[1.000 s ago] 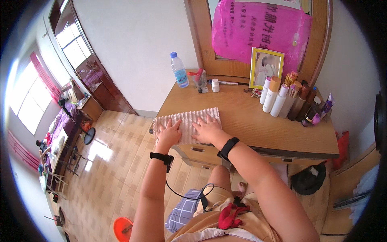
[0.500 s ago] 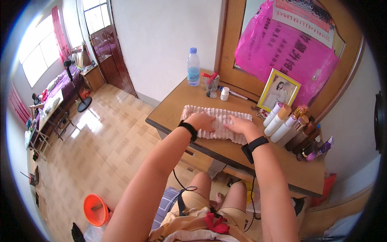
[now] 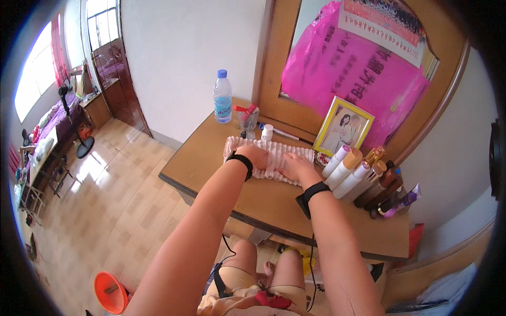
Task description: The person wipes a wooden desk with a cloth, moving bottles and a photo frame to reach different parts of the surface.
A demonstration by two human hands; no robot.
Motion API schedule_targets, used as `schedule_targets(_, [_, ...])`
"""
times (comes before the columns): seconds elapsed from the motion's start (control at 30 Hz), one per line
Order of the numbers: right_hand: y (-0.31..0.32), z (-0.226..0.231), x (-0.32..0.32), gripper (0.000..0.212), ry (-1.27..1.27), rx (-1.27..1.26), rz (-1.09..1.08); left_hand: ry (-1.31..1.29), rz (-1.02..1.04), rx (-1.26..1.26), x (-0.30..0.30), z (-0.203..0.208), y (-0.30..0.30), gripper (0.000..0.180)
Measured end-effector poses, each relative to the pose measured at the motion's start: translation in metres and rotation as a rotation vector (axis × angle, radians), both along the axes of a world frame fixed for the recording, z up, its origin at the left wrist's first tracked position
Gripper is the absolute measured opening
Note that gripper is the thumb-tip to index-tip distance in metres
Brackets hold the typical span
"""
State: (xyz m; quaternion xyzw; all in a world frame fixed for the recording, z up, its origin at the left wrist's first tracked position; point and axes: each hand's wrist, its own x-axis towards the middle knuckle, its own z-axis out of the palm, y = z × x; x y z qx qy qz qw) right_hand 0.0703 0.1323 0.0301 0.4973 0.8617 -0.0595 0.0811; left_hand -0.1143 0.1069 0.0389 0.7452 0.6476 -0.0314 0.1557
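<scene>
A folded pinkish-white ribbed towel [image 3: 274, 158] lies on the wooden dressing table [image 3: 211, 158]. My left hand [image 3: 255, 156] grips the towel left of its middle, fingers curled into the fabric. Right of the middle, my right hand [image 3: 296, 167] presses and grasps the same towel, its thumb toward the left hand. Fingertips of both hands are partly lost in the folds. Just behind the towel's far edge stands a small white bottle [image 3: 268, 132], its lower part hidden.
A water bottle [image 3: 223, 100] and a glass cup [image 3: 247, 118] stand at the back left. A yellow-framed photo [image 3: 343, 127] leans at the back, with several cosmetic bottles [image 3: 345, 168] to its right. An orange bucket [image 3: 110, 292] is on the floor.
Both hands have moved the towel away from the table's front edge, toward the small white bottle. The whole view has shifted somewhat to the right.
</scene>
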Motion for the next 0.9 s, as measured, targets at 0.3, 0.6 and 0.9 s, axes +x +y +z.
schedule_targets(0.3, [-0.011,-0.007,-0.002,0.069,0.083,-0.015,-0.023,0.013,0.073,-0.065,-0.008,-0.016,-0.003,0.062])
schedule_targets(0.6, [-0.055,-0.018,0.044,0.07,0.124,0.103,0.065,0.112,-0.118,-0.072,0.024,-0.006,-0.048,0.062])
schedule_targets(0.9, [-0.149,-0.011,0.094,0.059,0.196,0.214,0.098,0.153,-0.257,-0.06,0.066,0.01,-0.126,0.068])
